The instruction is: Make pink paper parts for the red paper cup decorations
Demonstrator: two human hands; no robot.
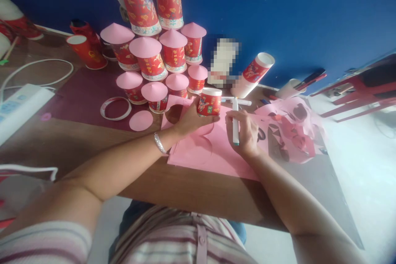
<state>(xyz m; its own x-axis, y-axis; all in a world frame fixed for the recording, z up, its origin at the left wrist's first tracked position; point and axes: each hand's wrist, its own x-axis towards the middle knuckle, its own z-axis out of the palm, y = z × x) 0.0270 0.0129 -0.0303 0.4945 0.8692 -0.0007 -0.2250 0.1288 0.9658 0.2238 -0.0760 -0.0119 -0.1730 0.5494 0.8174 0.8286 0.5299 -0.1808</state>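
A red printed paper cup (209, 103) with a white rim is gripped by my left hand (194, 119), thumb and fingers around its side. Held between the fingers of my right hand (246, 132) is a white marker (235, 121), with its upper end near the cup but apart from it. Pink paper sheets (213, 161) lie on the table beneath both hands, with round outlines on the top sheet. Close by on the left are a cut pink paper disc (141, 120) and a roll of tape (115, 108).
Several red cups with pink cone tops (148, 60) stand stacked at the back. Stacked cups (256, 72) lean by the blue wall, near a pen holder (291, 88). Pink scraps (291, 132) lie right; a power strip (26, 109) lies left. A red stool (355, 90) stands beyond.
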